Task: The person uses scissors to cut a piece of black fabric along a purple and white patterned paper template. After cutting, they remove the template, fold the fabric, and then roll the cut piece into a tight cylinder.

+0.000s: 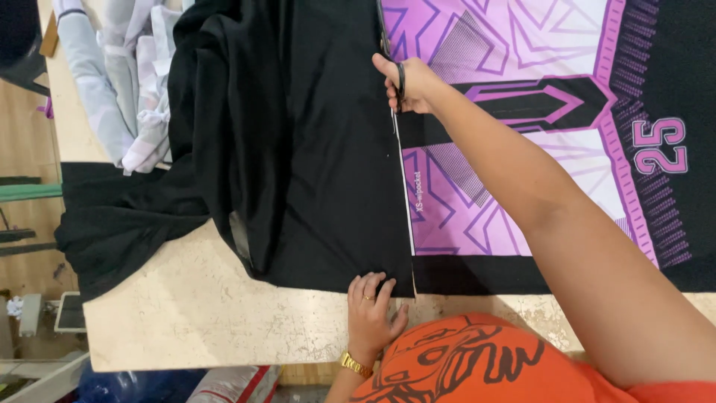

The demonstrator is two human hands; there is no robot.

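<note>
1. The worktop (201,313), pale and mottled, spans the scene; its bare part lies near and to the left.
2. A printed fabric sheet (522,45) in purple, white and black covers the right half of the worktop, with a number patch at its far-right side.
3. A black fabric (313,149) lies spread left of the printed sheet, bunched at its left side and hanging over the worktop's left edge. Its right edge runs along the seam where the two cloths meet.
4. A heap of pale grey-white cloth pieces (127,82) sits at the far left, just beside the black fabric.
5. The right hand (410,82) is stretched out far along the seam, clenched around a pair of scissors (399,86) whose dark handles show between the fingers; the blades lie on the seam line.
6. The left hand (371,313) rests flat and released at the near edge, fingertips pressing the black fabric's near corner. It wears a ring and a gold wristwatch (356,364).
</note>
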